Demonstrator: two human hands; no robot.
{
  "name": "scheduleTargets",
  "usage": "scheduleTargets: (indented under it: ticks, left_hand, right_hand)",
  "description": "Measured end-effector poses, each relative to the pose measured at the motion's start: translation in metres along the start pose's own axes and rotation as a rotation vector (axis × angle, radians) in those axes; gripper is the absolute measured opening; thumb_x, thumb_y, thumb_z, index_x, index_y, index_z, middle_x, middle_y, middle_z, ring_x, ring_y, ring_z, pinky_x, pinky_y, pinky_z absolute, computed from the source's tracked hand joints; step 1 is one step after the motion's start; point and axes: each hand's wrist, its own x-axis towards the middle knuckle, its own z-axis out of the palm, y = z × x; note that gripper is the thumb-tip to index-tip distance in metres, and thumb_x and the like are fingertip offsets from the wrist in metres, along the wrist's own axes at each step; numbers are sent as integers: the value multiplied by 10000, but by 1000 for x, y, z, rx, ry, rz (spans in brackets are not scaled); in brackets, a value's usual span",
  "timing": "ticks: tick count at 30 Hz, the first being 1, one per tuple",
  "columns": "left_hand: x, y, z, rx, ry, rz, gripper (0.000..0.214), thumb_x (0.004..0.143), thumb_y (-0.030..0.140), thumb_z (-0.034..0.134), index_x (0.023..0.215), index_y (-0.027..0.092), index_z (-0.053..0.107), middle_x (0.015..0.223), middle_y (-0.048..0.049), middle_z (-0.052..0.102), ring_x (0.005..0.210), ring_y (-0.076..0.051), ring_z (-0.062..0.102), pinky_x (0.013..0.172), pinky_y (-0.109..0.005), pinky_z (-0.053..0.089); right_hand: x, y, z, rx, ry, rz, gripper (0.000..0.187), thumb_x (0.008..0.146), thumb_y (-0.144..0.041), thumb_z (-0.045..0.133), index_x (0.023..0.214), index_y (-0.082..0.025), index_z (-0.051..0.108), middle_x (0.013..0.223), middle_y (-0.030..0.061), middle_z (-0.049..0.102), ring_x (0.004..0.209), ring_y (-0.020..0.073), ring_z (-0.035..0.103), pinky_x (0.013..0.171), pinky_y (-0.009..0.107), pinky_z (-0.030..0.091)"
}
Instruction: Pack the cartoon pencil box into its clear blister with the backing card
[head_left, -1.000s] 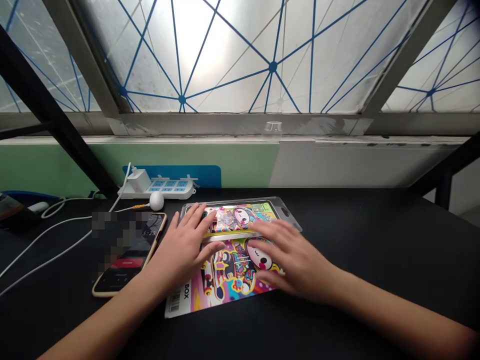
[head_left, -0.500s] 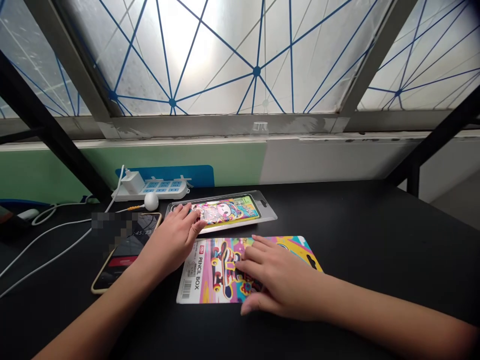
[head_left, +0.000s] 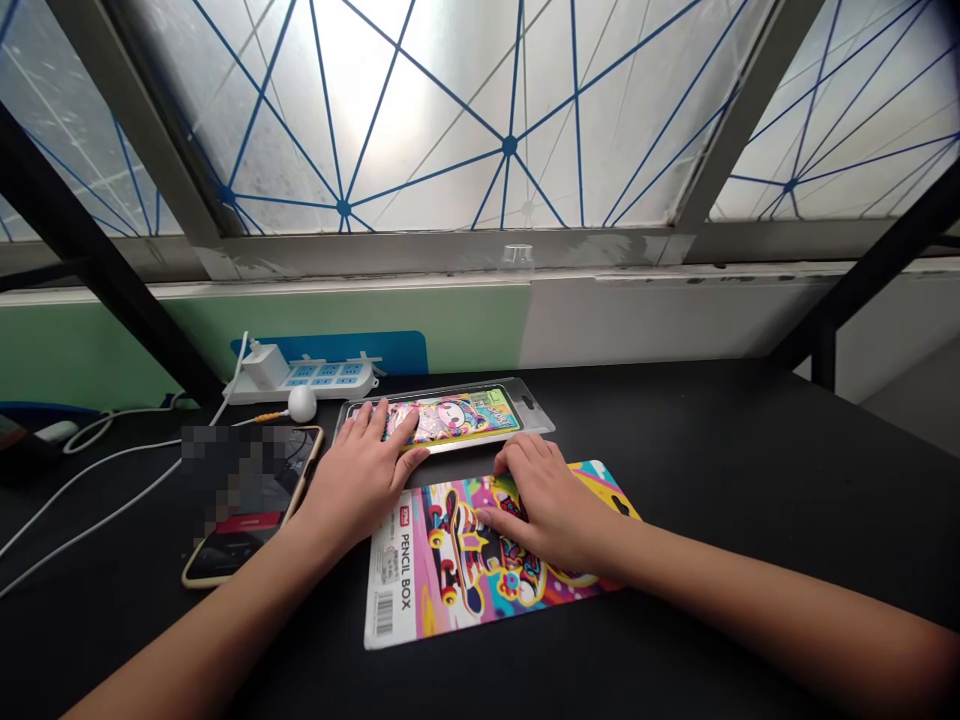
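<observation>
My left hand (head_left: 367, 475) lies open, its fingers spread over the left end of a clear plastic blister tray (head_left: 538, 420) that holds a colourful pencil box (head_left: 465, 417) with a cartoon figure. Nearer to me is a bright printed backing card (head_left: 391, 590) marked "PENCIL BOX", with a skateboard picture and a hang hole at its right end. My right hand (head_left: 551, 505) grips this card at its far edge, fingers bent over the edge and thumb on the printed face. The card lies slightly turned on the desk, and part of it is hidden under that hand.
On the left of the black desk (head_left: 720, 480) lies a phone (head_left: 262, 525), partly blurred out. White cables run past it. A power strip (head_left: 322, 378) with a plugged-in adapter stands by the wall. Black metal bars (head_left: 862, 270) slant up on both sides, before a frosted window.
My right hand has moved from the middle of the card to its far edge and closed there. The card has turned, its left end coming nearer. My left hand's fingers have spread.
</observation>
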Motion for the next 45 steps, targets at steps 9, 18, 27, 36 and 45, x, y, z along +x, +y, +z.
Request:
scheduleTargets:
  ticks: [9, 18, 27, 36, 45]
  left_hand:
    - [-2, -14, -12, -324, -51, 43, 644, 1062, 513, 201, 1255, 141, 689, 1541, -195, 501, 1483, -348, 388, 1191, -536, 337]
    - [-3, -11, -21, -404, 60, 154, 456, 1038, 508, 374, 910, 209, 693, 1215, -130, 703, 1153, -319, 636, 976, -468, 495]
    - [-8, -8, -18, -334, -16, 154, 387, 1014, 541, 429, 1135, 238, 635, 1100, -99, 604, 1010, -301, 558, 893, -474, 458]
    - [-11, -10, -20, -351, -24, 205, 380, 983, 560, 483, 1176, 272, 636, 1187, -100, 596, 1073, -309, 544, 914, -454, 459]
    - [-10, -13, -16, -333, -8, 208, 425, 969, 565, 497, 1239, 267, 634, 1253, -107, 595, 1140, -336, 545, 958, -475, 449]
  right_hand:
    - [-2, -1, -32, -29, -48, 75, 340, 955, -552, 531, 966, -212, 529, 779, 44, 635, 686, 222, 566, 623, 323, 358]
    - [20, 112, -79, 272, -537, 434, 546, 866, -724, 541, 653, -230, 446, 620, -33, 479, 569, 147, 407, 521, 295, 302]
    - [19, 74, -56, 238, -251, 281, 487, 894, -666, 554, 1102, -231, 625, 1103, 78, 703, 951, 251, 623, 794, 330, 447]
    - [23, 102, -69, 311, -352, 386, 492, 816, -695, 634, 876, -212, 704, 790, 15, 675, 690, 177, 553, 574, 283, 361]
    - [20, 122, -80, 313, -389, 405, 542, 750, -758, 666, 832, -225, 714, 729, -9, 644, 650, 158, 515, 550, 277, 335]
